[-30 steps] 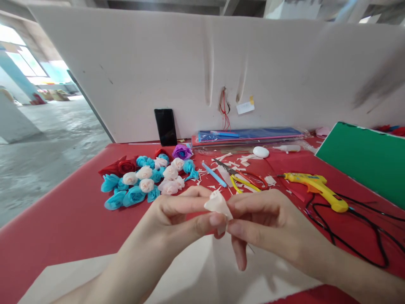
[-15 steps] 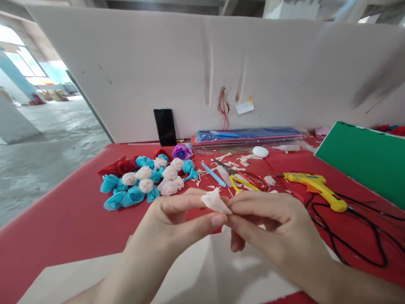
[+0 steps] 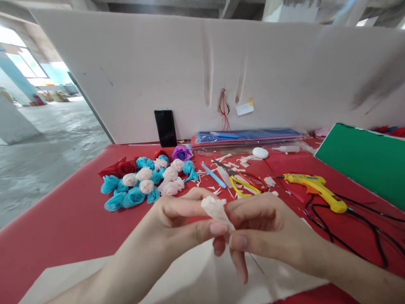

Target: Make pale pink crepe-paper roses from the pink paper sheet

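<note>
Both my hands meet above the red table point(image 3: 63, 228) and pinch one small rolled piece of pale pink crepe paper point(image 3: 215, 207). My left hand point(image 3: 180, 219) grips it from the left with thumb and forefinger. From the right, my right hand point(image 3: 265, 230) closes its thumb and fingers on the paper's lower end, and its lower fingers hang down. A thin wire-like line shows under my right hand. Under my forearms lies a sheet of pale paper point(image 3: 190, 278).
A cluster of blue, white, red and purple paper roses point(image 3: 145, 179) lies at the left. Behind my hands are scissors point(image 3: 243, 181), a blue pen point(image 3: 214, 175) and paper scraps. A yellow glue gun point(image 3: 316, 190) with black cord lies right, beside a green board point(image 3: 367, 156). A phone point(image 3: 165, 127) leans on the partition.
My fingers have kept turning the pale paper piece between both hands; it now looks more tightly rolled. My right hand's lower fingers have dropped down again. The table's things have not moved.
</note>
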### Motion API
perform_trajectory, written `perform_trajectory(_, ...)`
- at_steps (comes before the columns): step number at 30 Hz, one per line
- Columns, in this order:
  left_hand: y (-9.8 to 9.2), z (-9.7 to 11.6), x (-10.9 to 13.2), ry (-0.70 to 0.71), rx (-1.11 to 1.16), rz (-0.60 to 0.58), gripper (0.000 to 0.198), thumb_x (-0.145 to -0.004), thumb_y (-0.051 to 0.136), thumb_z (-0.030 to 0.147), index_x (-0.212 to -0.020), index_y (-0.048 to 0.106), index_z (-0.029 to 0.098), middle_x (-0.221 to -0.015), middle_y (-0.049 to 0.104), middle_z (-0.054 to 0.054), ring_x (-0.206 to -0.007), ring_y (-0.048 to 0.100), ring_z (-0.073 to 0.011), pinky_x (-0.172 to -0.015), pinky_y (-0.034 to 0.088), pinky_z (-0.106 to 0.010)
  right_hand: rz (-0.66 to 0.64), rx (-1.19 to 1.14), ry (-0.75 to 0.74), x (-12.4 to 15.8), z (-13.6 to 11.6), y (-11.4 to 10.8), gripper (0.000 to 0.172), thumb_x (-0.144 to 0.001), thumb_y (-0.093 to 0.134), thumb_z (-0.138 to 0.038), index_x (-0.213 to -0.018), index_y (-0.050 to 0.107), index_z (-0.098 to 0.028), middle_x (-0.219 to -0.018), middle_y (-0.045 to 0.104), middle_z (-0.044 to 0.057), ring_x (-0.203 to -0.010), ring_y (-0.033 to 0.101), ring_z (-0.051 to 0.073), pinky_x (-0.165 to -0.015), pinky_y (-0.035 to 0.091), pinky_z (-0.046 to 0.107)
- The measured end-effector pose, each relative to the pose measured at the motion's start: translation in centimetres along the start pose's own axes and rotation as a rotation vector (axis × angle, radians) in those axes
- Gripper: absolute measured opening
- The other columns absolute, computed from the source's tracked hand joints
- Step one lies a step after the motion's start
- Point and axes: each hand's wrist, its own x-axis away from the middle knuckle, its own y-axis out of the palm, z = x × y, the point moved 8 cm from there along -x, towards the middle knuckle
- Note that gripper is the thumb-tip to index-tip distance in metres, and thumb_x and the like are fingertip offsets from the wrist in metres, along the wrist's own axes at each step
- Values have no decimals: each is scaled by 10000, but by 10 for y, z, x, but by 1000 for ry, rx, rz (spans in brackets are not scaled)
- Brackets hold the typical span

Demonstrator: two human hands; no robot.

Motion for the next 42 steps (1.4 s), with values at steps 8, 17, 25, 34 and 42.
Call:
perform_trajectory(8,7,-2,0,-35,96,-226,219,-852,801,442,-770,840,243,-902,717,-37,-966,701,-242,-911,576,-332,-227,-319,100,-2,25,6,178,-824,827,-282,-766,768,-124,-732,745,-7,-446,635,21,-530,533,130)
perform_trajectory(17,0,3,0,17,137,-88,188,-856,785,169,-695,832,254,-779,694,41,-653,637,-74,-624,544,-105,55,-134,-4,-4,13,-10,132,-734,891,-221,-672,798,-151,-628,712,-17,-482,644,43,-511,514,134)
perform_trajectory(25,-20,27,8,267,-267,206,190,-920,687,230,-828,794,358,-797,756,123,-787,688,-66,-697,514,-49,415,594,-515,19,-39,-11,204,-815,742,-99,-625,803,-143,-600,722,33,-544,661,90,-549,515,146)
perform_trajectory(34,-25,44,16,360,-420,243,163,-921,684,313,-872,808,407,-854,801,119,-786,737,-103,-679,564,-110,442,823,-646,23,-44,-5,209,-844,701,-65,-660,793,-102,-565,664,15,-481,587,71,-476,464,142)
perform_trajectory(42,-20,59,11,398,-547,251,183,-834,698,261,-720,790,371,-738,798,131,-695,738,-93,-637,563,-92,406,1050,-723,32,-46,4,199,-887,668,-71,-734,790,-106,-628,699,37,-557,633,107,-529,478,196)
